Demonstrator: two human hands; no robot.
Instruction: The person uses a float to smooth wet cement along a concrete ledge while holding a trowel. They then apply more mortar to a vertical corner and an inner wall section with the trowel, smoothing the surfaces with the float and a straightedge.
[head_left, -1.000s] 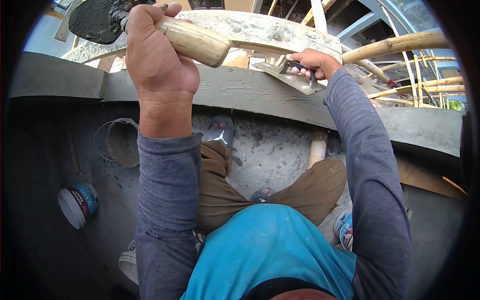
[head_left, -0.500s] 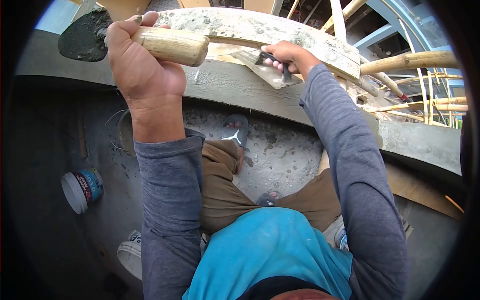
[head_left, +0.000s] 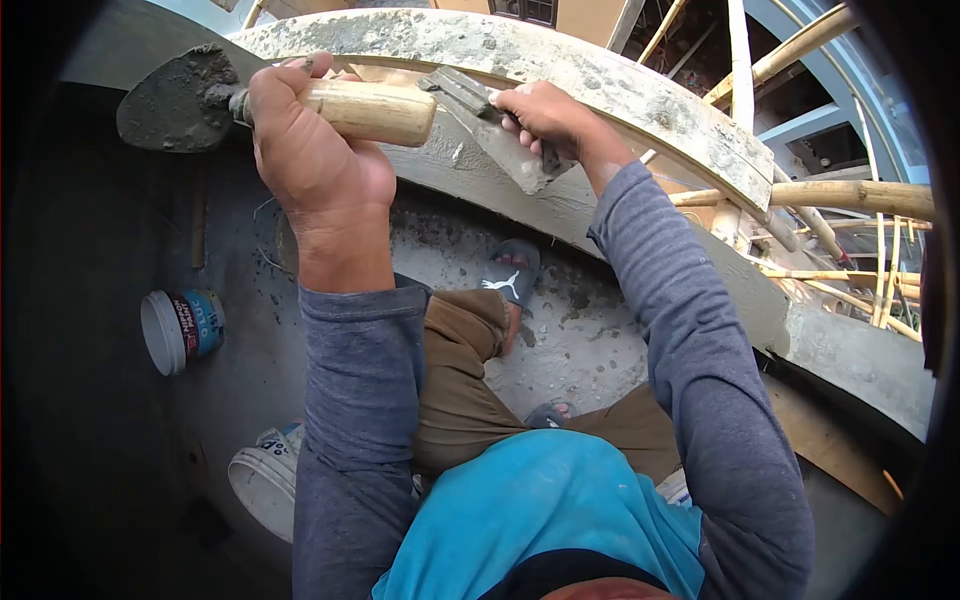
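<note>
My left hand (head_left: 325, 165) is wrapped round the thick wooden handle of a trowel (head_left: 180, 105), whose rounded blade carries dark wet mortar at the upper left. In my right hand (head_left: 550, 120) is the black handle of a flat metal float (head_left: 500, 140). The float's plate is tilted, close to the smooth grey ledge (head_left: 460, 160); whether it touches the ledge I cannot tell. Just beyond the float runs a curved board (head_left: 640, 95) spattered with dried cement.
A paint bucket (head_left: 185, 330) lies on its side at the left, and a second white bucket (head_left: 265, 485) is at the lower left. Bamboo poles (head_left: 860, 198) cross at the upper right. My sandaled feet are on the stained floor (head_left: 585, 350) below the ledge.
The view has shifted, and more of the board's right end shows. My right hand has moved left and up relative to my body, and the float has turned, its tip nearer the trowel handle.
</note>
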